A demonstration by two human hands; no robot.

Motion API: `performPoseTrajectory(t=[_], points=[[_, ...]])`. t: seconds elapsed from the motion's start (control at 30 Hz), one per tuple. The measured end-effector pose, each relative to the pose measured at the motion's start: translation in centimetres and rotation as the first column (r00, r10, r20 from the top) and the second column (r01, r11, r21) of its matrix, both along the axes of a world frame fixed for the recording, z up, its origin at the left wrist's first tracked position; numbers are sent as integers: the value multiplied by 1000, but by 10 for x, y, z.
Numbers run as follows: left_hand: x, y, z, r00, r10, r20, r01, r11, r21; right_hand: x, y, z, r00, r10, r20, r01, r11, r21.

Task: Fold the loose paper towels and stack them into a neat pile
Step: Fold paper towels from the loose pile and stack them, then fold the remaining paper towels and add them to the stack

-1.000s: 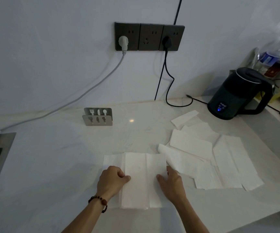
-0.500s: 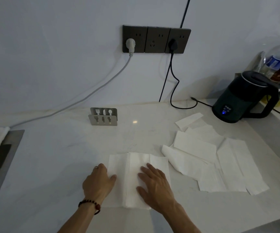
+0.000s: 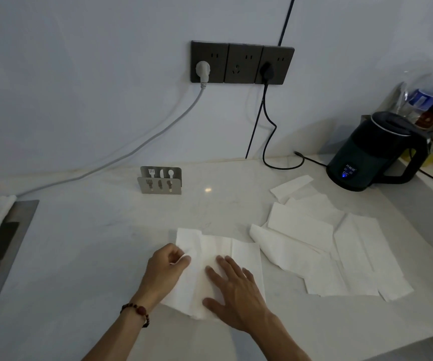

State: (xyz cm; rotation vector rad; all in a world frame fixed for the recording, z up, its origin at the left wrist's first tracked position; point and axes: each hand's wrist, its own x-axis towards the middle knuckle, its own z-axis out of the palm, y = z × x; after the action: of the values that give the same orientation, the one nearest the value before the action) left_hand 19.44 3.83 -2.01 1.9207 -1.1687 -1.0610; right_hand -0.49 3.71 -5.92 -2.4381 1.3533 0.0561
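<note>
1. Work surface: a pale marble-patterned tabletop (image 3: 85, 256) set against a plain wall. The landmark for all positions below is the paper towel under the hands.
2. Paper towel (image 3: 244, 256): a white creased sheet lying on the tabletop at the near centre, its long folds running away from the person. Its left flap is lifted off the surface; the rest lies flat.
3. Left hand (image 3: 166, 267): at the towel's left edge, fingers curled, pinching the lifted flap between thumb and fingers. A beaded bracelet (image 3: 136, 312) sits on the wrist.
4. Right hand (image 3: 236, 290): palm down on the middle of the towel, fingers straight and spread, pressing it to the tabletop (no grip on it).
5. Loose towels (image 3: 340, 248): an overlapping scatter of white sheets to the right of the towel, near it; whether the closest sheet touches it cannot be told.
6. Kettle (image 3: 374, 157): dark, with a lit blue display, beyond the loose towels, far right of the towel.
7. Metal holder (image 3: 160, 181): with cutlery cut-outs, upright on the tabletop, beyond the towel and slightly left.
8. Wall sockets (image 3: 241, 62): a dark triple panel above and beyond the towel, with a grey plug in the left outlet and a black plug in the right.
</note>
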Motion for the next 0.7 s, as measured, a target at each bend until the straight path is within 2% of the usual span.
performPoseTrajectory(t=[0.13,0.17,0.2,0.27,0.33,0.37,0.43,0.5,0.57,0.63,0.7], points=[[-16,-4,20,945,-88,-316,85,996,-24,1,0,-6,1000,1,11,-1,1000,21],[-19,-5,21,935,-97,-340,87,995,-43,0,-1,-6,999,4,34,-4,1000,-1],[-20,-5,19,948,-102,-302,85,994,-70,0,-2,-5,998,10,59,-8,1000,-26],[-20,-4,9,991,-125,-42,120,986,-115,-2,-4,-4,995,28,91,-22,997,-68],[-18,-1,-1,940,-206,271,249,959,-137,-5,-6,-6,994,26,108,-17,996,-83],[-17,0,-7,892,-261,369,325,937,-125,-6,-6,-9,994,22,110,-12,996,-88],[-17,5,-15,794,-390,466,464,885,-50,-11,-7,-15,995,1,97,7,996,-85],[-16,7,-23,646,-509,568,597,801,39,-15,-5,-16,995,-28,91,34,997,-69],[-14,7,-32,501,-536,680,692,720,57,-19,-1,-15,993,-38,110,51,992,-113],[-15,5,-33,414,-593,691,741,660,122,-22,1,-15,983,-92,157,122,972,-200],[-18,3,-30,356,-697,622,755,607,247,-22,0,-14,951,-200,234,251,944,-214]])
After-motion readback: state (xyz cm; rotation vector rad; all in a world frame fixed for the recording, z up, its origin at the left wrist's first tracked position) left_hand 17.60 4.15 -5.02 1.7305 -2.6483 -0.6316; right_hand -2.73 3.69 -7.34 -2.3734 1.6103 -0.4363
